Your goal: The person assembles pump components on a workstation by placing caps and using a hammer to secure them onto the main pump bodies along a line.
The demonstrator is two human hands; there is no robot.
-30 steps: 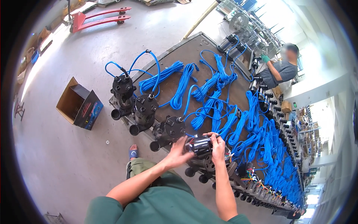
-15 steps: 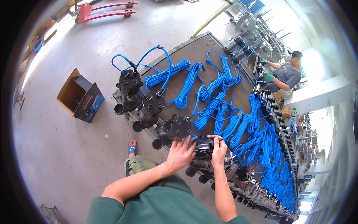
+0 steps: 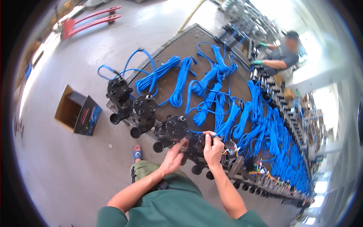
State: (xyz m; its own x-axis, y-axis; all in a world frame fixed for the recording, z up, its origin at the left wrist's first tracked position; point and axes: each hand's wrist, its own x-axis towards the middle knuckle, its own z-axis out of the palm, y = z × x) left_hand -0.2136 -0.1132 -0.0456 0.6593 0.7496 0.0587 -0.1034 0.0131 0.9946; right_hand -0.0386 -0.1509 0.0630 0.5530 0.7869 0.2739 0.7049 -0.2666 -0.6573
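Observation:
Black pumps stand in a row along the table's near edge. My left hand [image 3: 173, 159] has its fingers stretched toward the side of the nearest pump [image 3: 196, 145], at the gap beside the neighbouring pump [image 3: 172, 129]; the fingertips are partly lost against the dark housings. On the other side of the nearest pump, my right hand [image 3: 214, 150] is closed, thumb and fingers pinched at a blue cable [image 3: 195, 131] above the pump's top. Two further pumps, one at the corner [image 3: 119, 92] and one beside it [image 3: 144, 110], have blue cables rising from them.
Coiled blue cables [image 3: 183, 83] cover much of the brown table [image 3: 170, 49]. Open motor housings with coloured wires [image 3: 261, 168] line its near edge to the right. An open carton [image 3: 81, 113] and a red pallet jack [image 3: 90, 22] stand on the floor. A gloved co-worker [image 3: 280, 56] works across the table.
Both hands have come off the glossy black housing they held between them. My right hand now pinches at the cable; my left has drawn slightly back. The whole view has shifted.

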